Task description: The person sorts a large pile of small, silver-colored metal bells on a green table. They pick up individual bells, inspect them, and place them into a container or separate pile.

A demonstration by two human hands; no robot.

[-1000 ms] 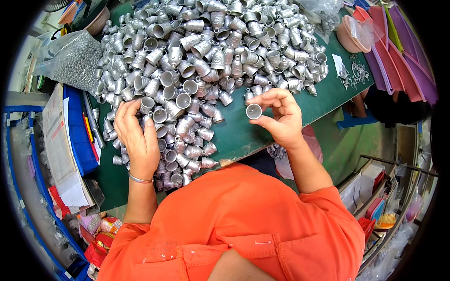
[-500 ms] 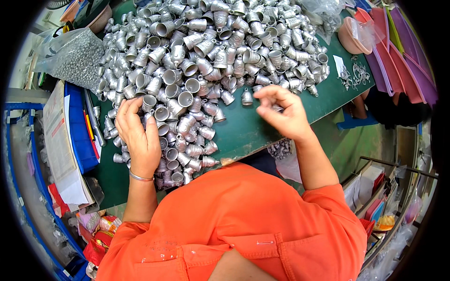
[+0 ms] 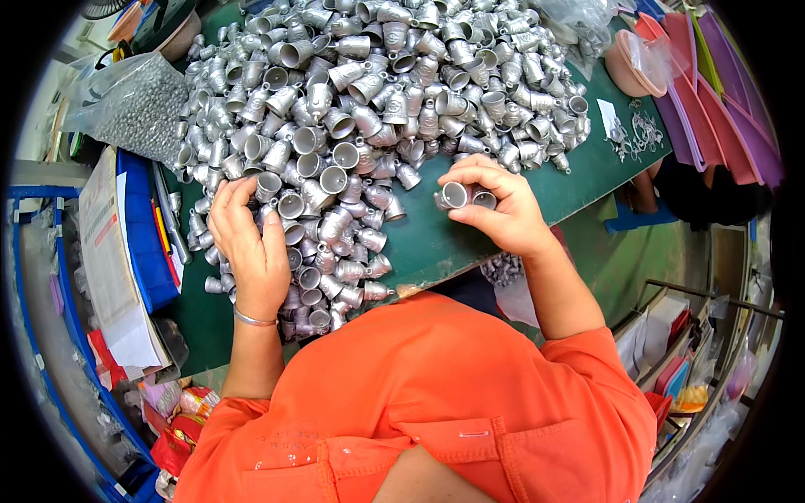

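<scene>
A big heap of small silver-grey metal bells [image 3: 369, 113], each with a loop on top, spreads over the green table. On the heap's near left part rests my left hand [image 3: 250, 243], fingers spread apart, touching bells and gripping none that I can see. My right hand [image 3: 503, 201] is closed at the heap's right side, above the green surface. Between its thumb and fingers sits one bell [image 3: 454, 195], its hollow mouth toward me. A second bell [image 3: 484, 199] is tucked deeper in the palm, partly covered by the fingers.
A clear bag of small grey pieces [image 3: 138, 105] lies at the far left, beside a blue tray [image 3: 142, 243] with pens and papers. Metal rings [image 3: 637, 134] and a pink basin [image 3: 631, 67] are at the right. The table's near edge [image 3: 453, 272] runs before me.
My right hand has closed around the bell that stood alone beside the heap and has lifted it. My left hand stays nearly where it was.
</scene>
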